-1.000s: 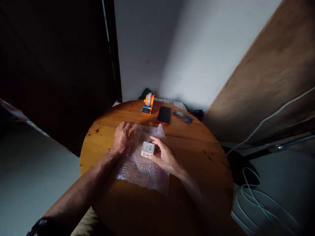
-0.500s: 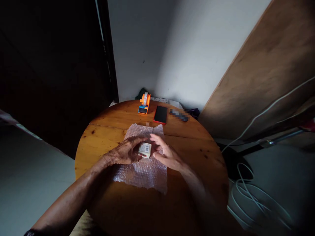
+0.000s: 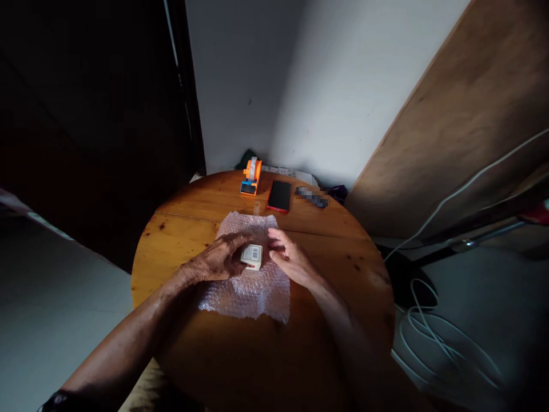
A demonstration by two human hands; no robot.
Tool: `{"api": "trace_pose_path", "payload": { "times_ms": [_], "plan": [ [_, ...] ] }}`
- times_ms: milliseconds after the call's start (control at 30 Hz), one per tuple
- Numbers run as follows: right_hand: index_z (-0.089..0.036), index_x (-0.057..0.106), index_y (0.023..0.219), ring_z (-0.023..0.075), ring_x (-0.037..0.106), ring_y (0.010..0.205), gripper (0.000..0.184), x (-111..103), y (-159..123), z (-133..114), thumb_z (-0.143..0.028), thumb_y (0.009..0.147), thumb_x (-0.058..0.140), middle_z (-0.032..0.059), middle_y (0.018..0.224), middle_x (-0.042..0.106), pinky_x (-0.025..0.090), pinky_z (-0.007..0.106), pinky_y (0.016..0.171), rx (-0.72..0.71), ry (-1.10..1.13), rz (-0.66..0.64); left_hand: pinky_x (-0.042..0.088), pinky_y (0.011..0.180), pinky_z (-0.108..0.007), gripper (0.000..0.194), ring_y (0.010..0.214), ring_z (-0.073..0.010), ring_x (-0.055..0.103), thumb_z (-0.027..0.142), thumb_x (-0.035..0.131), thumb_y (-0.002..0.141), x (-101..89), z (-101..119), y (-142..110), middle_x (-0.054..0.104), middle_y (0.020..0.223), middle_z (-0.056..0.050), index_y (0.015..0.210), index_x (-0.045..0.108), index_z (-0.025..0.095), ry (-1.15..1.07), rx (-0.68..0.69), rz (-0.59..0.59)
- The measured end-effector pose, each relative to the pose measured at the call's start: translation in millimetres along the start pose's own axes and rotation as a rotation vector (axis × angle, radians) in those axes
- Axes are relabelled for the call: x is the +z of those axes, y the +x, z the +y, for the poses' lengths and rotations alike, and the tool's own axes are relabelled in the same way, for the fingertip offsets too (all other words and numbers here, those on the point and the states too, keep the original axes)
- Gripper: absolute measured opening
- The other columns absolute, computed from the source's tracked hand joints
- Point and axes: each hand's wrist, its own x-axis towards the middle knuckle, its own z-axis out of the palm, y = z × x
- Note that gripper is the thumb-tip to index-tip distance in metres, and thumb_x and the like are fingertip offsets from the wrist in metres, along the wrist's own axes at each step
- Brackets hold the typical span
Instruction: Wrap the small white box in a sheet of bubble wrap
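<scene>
A small white box [image 3: 251,256] with a barcode on its top rests on a sheet of bubble wrap [image 3: 249,294], spread over the round wooden table. My left hand [image 3: 218,257] is curved around the box's left side, thumb at the near edge and fingers at the far edge, gripping it. To the right of the box, apart from it, my right hand [image 3: 294,257] hovers over the sheet's right edge with fingers spread and nothing in them.
Beyond the bubble wrap stand an orange and blue tape dispenser [image 3: 251,176] and a phone with a red edge [image 3: 278,195]. A blurred dark object [image 3: 311,197] lies to their right. The wall rises behind the table [image 3: 171,240]; a white cable [image 3: 429,329] coils on the floor at right.
My right hand has drawn slightly away from the box to the right. My left hand has closed in on the box. The view has shifted a little.
</scene>
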Motion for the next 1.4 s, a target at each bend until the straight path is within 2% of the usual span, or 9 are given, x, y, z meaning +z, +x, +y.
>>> {"api": "trace_pose_path", "payload": {
  "times_ms": [333, 633, 733, 867, 967, 1067, 1200, 1300, 1400],
  "plan": [
    [-0.022, 0.056, 0.131, 0.0197, 0.066, 0.089, 0.049, -0.5, 0.6, 0.3, -0.008, 0.085, 0.057, 0.0093, 0.107, 0.067, 0.058, 0.039, 0.080, 0.069, -0.075, 0.012, 0.052, 0.086, -0.042, 0.064, 0.095, -0.0251, 0.062, 0.015, 0.064, 0.073, -5.4, 9.6, -0.4, 0.067, 0.111, -0.010, 0.135, 0.052, 0.022, -0.008, -0.012, -0.006],
    [-0.024, 0.046, 0.140, 0.0246, 0.061, 0.115, 0.064, -12.6, -7.0, -10.4, -0.013, 0.080, 0.064, 0.0136, 0.141, 0.054, 0.055, 0.042, 0.093, -0.002, -0.021, -0.186, 0.050, 0.090, -0.042, 0.065, 0.100, -0.0250, 0.060, 0.024, 0.067, 0.076, -8.7, 15.3, -1.0, 0.065, 0.114, -0.010, 0.139, 0.049, 0.021, -0.009, -0.080, -0.053],
    [-0.025, 0.055, 0.129, 0.0219, 0.065, 0.103, 0.049, -18.5, -10.2, -15.7, -0.013, 0.082, 0.060, 0.0101, 0.133, 0.059, 0.056, 0.039, 0.088, 0.017, -0.033, -0.219, 0.051, 0.088, -0.043, 0.063, 0.099, -0.0263, 0.061, 0.028, 0.069, 0.077, -11.5, 18.2, -1.4, 0.067, 0.111, -0.010, 0.137, 0.052, 0.019, -0.046, -0.114, -0.063],
    [-0.025, 0.063, 0.109, 0.0195, 0.065, 0.093, 0.022, -28.5, -12.7, -23.2, -0.021, 0.090, 0.052, 0.0041, 0.109, 0.067, 0.055, 0.036, 0.084, 0.008, -0.041, -0.261, 0.050, 0.095, -0.044, 0.055, 0.109, -0.0288, 0.060, 0.032, 0.069, 0.079, -16.7, 18.7, -2.2, 0.065, 0.124, -0.011, 0.132, 0.059, 0.022, -0.158, -0.115, -0.083],
    [-0.026, 0.066, 0.103, 0.0202, 0.064, 0.097, 0.026, -38.5, -14.1, -27.2, -0.038, 0.099, 0.043, 0.0036, 0.106, 0.068, 0.052, 0.037, 0.088, -0.037, 0.008, -0.310, 0.047, 0.103, -0.044, 0.053, 0.117, -0.0293, 0.058, 0.033, 0.070, 0.077, -21.0, 18.4, -2.9, 0.063, 0.130, -0.008, 0.129, 0.061, 0.026, -0.259, -0.110, -0.071],
    [-0.026, 0.067, 0.103, 0.0231, 0.062, 0.104, 0.027, -45.0, -16.0, -28.7, -0.049, 0.090, 0.060, 0.0042, 0.113, 0.066, 0.051, 0.038, 0.088, -0.049, 0.049, -0.370, 0.046, 0.105, -0.046, 0.052, 0.120, -0.0309, 0.056, 0.030, 0.071, 0.074, -24.5, 19.3, -3.7, 0.064, 0.130, -0.007, 0.126, 0.064, 0.023, -0.289, -0.150, -0.034],
    [-0.024, 0.067, 0.095, 0.0217, 0.061, 0.097, 0.032, -39.1, -16.2, -29.5, -0.037, 0.069, 0.081, 0.0031, 0.109, 0.062, 0.049, 0.036, 0.086, -0.134, 0.007, -0.406, 0.049, 0.102, -0.046, 0.048, 0.116, -0.0300, 0.059, 0.024, 0.069, 0.074, -25.2, 21.3, -3.9, 0.066, 0.127, -0.008, 0.122, 0.066, 0.023, -0.300, -0.144, -0.034],
    [-0.020, 0.065, 0.077, 0.0178, 0.060, 0.085, 0.011, -29.0, -13.8, -31.5, -0.028, 0.074, 0.073, 0.0025, 0.095, 0.061, 0.048, 0.032, 0.079, -0.181, -0.035, -0.390, 0.050, 0.099, -0.043, 0.046, 0.113, -0.0278, 0.062, 0.023, 0.066, 0.075, -24.3, 22.1, -3.6, 0.067, 0.124, -0.008, 0.121, 0.067, 0.024, -0.322, -0.126, -0.053],
    [-0.019, 0.064, 0.072, 0.0166, 0.059, 0.078, 0.007, -24.3, -12.2, -34.2, -0.022, 0.078, 0.062, 0.0035, 0.091, 0.063, 0.047, 0.030, 0.073, -0.118, -0.031, -0.333, 0.051, 0.097, -0.041, 0.045, 0.111, -0.0274, 0.063, 0.025, 0.066, 0.075, -24.3, 21.9, -3.2, 0.068, 0.121, -0.008, 0.121, 0.067, 0.023, -0.365, -0.143, -0.079]
  ]
}}
